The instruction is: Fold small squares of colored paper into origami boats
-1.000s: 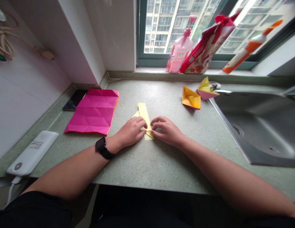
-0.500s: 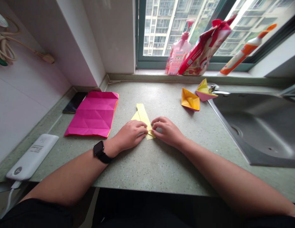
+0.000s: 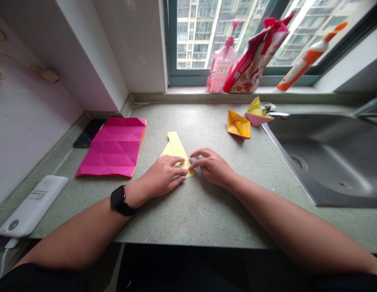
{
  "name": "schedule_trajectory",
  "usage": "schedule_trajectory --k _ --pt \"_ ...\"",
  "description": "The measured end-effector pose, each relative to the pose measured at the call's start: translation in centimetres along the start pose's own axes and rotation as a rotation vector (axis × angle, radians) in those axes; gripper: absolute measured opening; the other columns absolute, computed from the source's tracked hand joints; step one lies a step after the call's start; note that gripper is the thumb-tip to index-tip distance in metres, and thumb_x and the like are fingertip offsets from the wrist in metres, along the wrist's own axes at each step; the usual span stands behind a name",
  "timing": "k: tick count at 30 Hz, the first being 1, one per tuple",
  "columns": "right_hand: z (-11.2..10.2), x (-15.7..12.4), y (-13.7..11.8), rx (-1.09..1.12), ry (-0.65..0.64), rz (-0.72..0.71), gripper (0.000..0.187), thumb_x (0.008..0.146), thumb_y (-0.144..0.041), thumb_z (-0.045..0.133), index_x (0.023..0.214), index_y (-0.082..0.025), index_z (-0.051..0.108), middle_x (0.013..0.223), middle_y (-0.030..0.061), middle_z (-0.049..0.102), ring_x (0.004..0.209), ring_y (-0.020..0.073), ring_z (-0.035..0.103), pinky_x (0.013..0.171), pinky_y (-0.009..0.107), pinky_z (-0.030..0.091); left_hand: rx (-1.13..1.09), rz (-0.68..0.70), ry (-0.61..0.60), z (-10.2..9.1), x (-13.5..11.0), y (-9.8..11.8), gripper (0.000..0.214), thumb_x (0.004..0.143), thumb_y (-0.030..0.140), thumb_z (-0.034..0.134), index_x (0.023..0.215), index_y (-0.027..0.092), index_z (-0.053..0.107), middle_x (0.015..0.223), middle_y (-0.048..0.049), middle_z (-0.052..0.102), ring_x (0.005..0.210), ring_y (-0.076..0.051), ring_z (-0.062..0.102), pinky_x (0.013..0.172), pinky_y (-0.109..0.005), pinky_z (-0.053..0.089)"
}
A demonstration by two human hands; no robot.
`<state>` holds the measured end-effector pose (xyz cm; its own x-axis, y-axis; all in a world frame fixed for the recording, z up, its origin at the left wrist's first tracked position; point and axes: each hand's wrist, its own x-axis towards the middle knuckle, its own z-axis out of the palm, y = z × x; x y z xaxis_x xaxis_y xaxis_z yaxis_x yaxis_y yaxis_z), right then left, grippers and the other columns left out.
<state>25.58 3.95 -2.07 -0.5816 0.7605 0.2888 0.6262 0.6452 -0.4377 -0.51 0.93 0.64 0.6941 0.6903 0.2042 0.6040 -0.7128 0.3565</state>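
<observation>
Counter [image 3: 231, 223]: yellow paper [image 3: 177, 147], long axis far-left to near-right; left fingers [image 3: 177, 170] loosely spread atop, right fingers [image 3: 201, 153] parted at edge, neither gripping.

Left forearm [image 3: 76, 231]: slants up from the lower left of the frame toward the middle.
Left hand [image 3: 164, 174]: palm down, left of centre, fingers loosely extended rightward.
Right forearm [image 3: 282, 215]: slants up from the lower right.
Right hand [image 3: 214, 168]: right of centre, back upward, fingers bent, parted, pointing left.
Fingertips [image 3: 192, 166]: facing, close together near mid-frame.
</observation>
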Motion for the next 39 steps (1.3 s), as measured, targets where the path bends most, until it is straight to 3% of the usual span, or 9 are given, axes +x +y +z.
schedule_trajectory --k 12,23,33,39 --pt "0.2 0.4 0.3 0.065 0.015 0.03 0.054 0.079 0.008 0.057 0.088 -0.036 0.088 0.117 -0.001 0.081 0.115 0.0241 0.071 0.11 0.047 0.056 0.119 0.012 -0.086 0.9 -0.5 1.4 0.054 0.098 0.063 0.074 0.142 0.031 0.073 0.159 -0.0176 0.054 0.149 -0.042 0.049 0.125 -0.066 0.039" --pt "0.1 0.4 0.0 0.025 -0.015 0.04 0.056 0.08 0.008 0.058 0.092 -0.037 0.089 0.121 -0.0003 0.081 0.116 0.0248 0.071 0.111 0.047 0.056 0.056 -0.097 -0.057 -0.4 -0.3 1.3 0.023 0.108 0.033 0.064 0.118 0.028 0.084 0.14 -0.0126 0.066 0.125 -0.032 0.065 0.111 -0.053 0.054" --pt "0.1 0.4 0.1 0.079 -0.028 0.048 0.053 0.08 0.008 0.06 0.091 -0.034 0.089 0.121 0.0016 0.081 0.114 0.024 0.071 0.108 0.043 0.057 0.267 -0.204 0.009 -0.8 -0.4 0.7 0.027 0.109 0.034 0.062 0.106 0.023 0.086 0.128 -0.0122 0.073 0.12 -0.032 0.066 0.111 -0.057 0.051" --pt "0.1 0.2 0.3 0.072 -0.023 0.02 0.055 0.079 0.009 0.058 0.093 -0.034 0.089 0.122 0.001 0.08 0.115 0.0232 0.071 0.108 0.043 0.056 0.293 -0.213 0.032 -1.1 -0.5 -0.8 0.026 0.108 0.033 0.064 0.097 0.02 0.084 0.12 -0.0109 0.076 0.109 -0.03 0.068 0.102 -0.052 0.055"
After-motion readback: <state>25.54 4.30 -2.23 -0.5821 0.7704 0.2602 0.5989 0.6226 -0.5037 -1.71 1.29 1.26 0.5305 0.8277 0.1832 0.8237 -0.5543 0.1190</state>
